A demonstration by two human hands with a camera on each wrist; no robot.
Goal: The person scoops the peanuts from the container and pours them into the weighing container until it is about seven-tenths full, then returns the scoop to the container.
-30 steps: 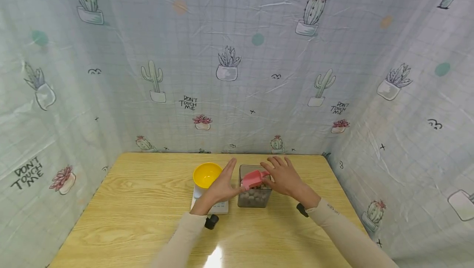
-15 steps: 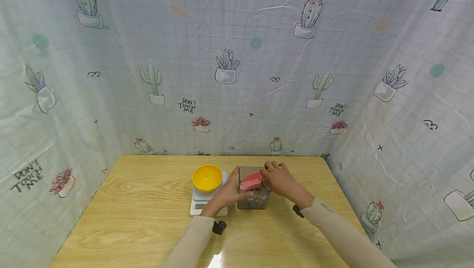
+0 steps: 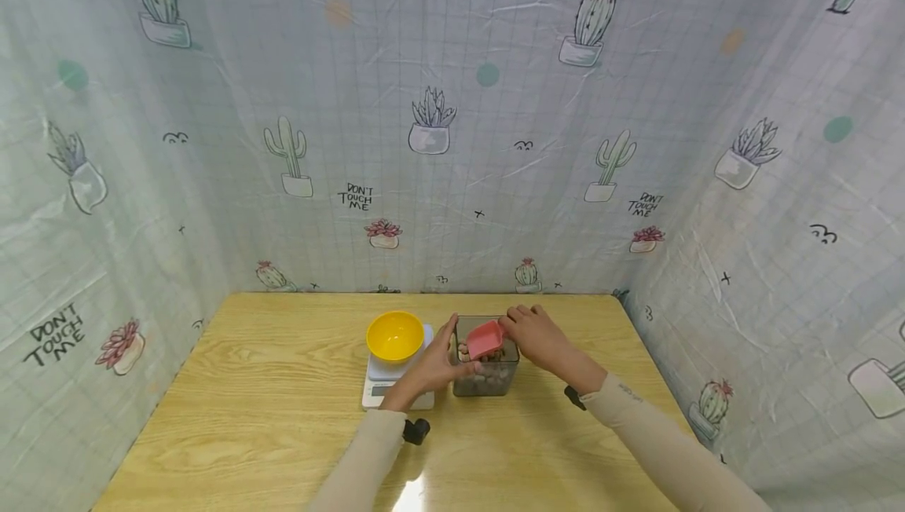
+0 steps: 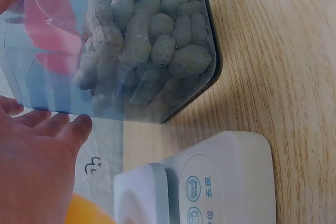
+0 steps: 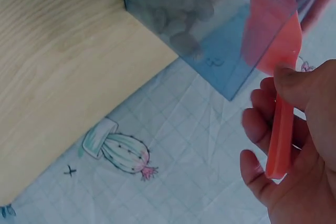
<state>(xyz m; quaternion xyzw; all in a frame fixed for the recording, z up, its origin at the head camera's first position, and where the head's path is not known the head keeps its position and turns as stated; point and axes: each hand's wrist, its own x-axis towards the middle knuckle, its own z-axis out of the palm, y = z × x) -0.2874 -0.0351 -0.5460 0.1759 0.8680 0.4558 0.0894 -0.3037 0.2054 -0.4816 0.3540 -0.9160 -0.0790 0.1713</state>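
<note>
My right hand (image 3: 540, 338) pinches the handle of a pink scoop (image 3: 485, 338) between thumb and fingers. The scoop's bowl is tilted inside a clear, dark-tinted square container (image 3: 486, 378). Unshelled peanuts (image 4: 139, 35) fill its lower part, seen through the wall in the left wrist view. My left hand (image 3: 431, 367) spreads against the container's left side, fingertips on the wall and thumb along the front. In the right wrist view, the scoop's handle (image 5: 281, 135) runs across my right palm, its end jutting past the fingers.
Left of the container stands a white kitchen scale (image 3: 373, 398) bearing a yellow bowl (image 3: 394, 337). My left forearm partly covers the scale. The wooden table (image 3: 283, 410) ends at the back against a cactus-printed curtain (image 3: 353, 104).
My left hand has come rightward and down from above the scale to the container's side. My right hand has adjusted its hold, and the scoop's bowl has tilted within the container.
</note>
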